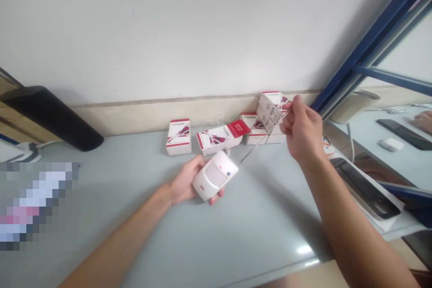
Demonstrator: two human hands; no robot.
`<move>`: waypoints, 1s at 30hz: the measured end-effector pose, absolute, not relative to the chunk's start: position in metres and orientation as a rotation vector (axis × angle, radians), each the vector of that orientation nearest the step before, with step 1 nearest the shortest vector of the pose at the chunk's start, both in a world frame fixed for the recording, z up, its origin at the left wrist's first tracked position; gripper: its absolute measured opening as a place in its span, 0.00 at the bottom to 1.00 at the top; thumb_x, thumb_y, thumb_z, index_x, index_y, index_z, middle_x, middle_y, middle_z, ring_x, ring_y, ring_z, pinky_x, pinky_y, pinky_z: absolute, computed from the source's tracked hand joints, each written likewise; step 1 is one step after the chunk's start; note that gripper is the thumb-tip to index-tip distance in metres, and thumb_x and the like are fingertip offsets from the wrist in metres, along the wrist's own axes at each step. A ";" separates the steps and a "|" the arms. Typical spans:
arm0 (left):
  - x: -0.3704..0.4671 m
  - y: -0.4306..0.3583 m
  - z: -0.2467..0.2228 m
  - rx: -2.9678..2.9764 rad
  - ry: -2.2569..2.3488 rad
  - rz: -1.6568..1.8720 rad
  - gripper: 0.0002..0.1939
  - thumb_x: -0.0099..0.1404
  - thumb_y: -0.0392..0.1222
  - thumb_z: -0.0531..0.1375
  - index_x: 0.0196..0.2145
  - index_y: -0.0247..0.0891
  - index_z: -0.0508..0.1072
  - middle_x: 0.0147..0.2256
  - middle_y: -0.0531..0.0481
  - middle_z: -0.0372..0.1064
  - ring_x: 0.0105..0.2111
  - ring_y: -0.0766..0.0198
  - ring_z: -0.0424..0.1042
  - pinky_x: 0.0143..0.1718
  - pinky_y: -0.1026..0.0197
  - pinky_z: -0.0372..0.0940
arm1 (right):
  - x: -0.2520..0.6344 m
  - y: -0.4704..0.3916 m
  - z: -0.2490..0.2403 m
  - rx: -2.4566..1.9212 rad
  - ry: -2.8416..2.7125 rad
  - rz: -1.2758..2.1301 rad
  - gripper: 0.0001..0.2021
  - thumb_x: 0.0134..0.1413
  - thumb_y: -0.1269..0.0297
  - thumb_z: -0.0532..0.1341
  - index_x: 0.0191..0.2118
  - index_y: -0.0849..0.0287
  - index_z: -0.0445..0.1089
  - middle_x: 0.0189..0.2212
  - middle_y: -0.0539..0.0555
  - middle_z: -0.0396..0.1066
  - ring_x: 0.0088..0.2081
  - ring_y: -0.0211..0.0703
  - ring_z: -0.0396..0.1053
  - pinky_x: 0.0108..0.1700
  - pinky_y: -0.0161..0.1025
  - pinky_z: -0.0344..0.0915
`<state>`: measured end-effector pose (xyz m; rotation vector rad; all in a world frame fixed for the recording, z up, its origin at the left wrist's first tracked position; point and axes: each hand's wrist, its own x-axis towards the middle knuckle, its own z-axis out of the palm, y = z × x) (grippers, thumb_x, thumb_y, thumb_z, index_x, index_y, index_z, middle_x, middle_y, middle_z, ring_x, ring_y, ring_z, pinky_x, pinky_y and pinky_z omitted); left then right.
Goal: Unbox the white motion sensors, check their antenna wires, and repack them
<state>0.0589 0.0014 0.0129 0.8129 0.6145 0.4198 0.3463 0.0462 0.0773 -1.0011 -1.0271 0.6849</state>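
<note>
My left hand [187, 182] is closed around a white motion detector [213, 175], holding it tilted above the desk. Its curved sensor window and a small dark blue spot face up. From its upper right edge a thin metal telescopic antenna [254, 150] extends up and right. The antenna's far end is pinched between the fingers of my right hand [300, 128]; the very tip is hidden there. Just behind the detector lies a white and red box [216, 138] with its red flap open. Another such box [178, 137] stands to its left.
Several more white and red boxes [254, 123] are stacked near the wall, behind my right hand. A black rounded object [50, 117] leans at the left. On the right are a dark-topped device [366, 189] and a blue-framed glass partition [374, 36].
</note>
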 end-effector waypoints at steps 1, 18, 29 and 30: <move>0.056 0.003 0.014 0.809 0.614 0.401 0.23 0.67 0.54 0.51 0.42 0.34 0.77 0.30 0.36 0.79 0.25 0.50 0.76 0.30 0.54 0.67 | 0.349 0.046 0.080 -0.987 -1.016 0.648 0.27 0.58 0.30 0.63 0.29 0.53 0.69 0.17 0.40 0.40 0.18 0.34 0.39 0.20 0.38 0.41; 0.050 0.004 0.017 0.766 0.634 0.385 0.21 0.62 0.50 0.53 0.39 0.34 0.79 0.29 0.37 0.78 0.23 0.52 0.73 0.27 0.55 0.64 | 0.380 0.065 0.074 -0.894 -0.842 0.633 0.30 0.55 0.27 0.62 0.30 0.52 0.66 0.17 0.38 0.37 0.16 0.33 0.38 0.18 0.40 0.41; 0.056 -0.003 0.015 0.686 0.590 0.353 0.20 0.61 0.52 0.54 0.43 0.37 0.74 0.31 0.37 0.78 0.25 0.51 0.73 0.29 0.54 0.63 | 0.385 0.061 0.077 -0.836 -0.699 0.909 0.25 0.53 0.37 0.71 0.31 0.54 0.66 0.17 0.38 0.40 0.18 0.33 0.36 0.18 0.37 0.38; 0.056 -0.003 0.013 0.692 0.568 0.362 0.20 0.62 0.51 0.54 0.45 0.37 0.74 0.31 0.37 0.78 0.25 0.51 0.73 0.30 0.54 0.63 | 0.384 0.061 0.078 -0.822 -0.684 0.913 0.24 0.54 0.39 0.71 0.31 0.54 0.66 0.17 0.38 0.41 0.18 0.32 0.37 0.18 0.36 0.39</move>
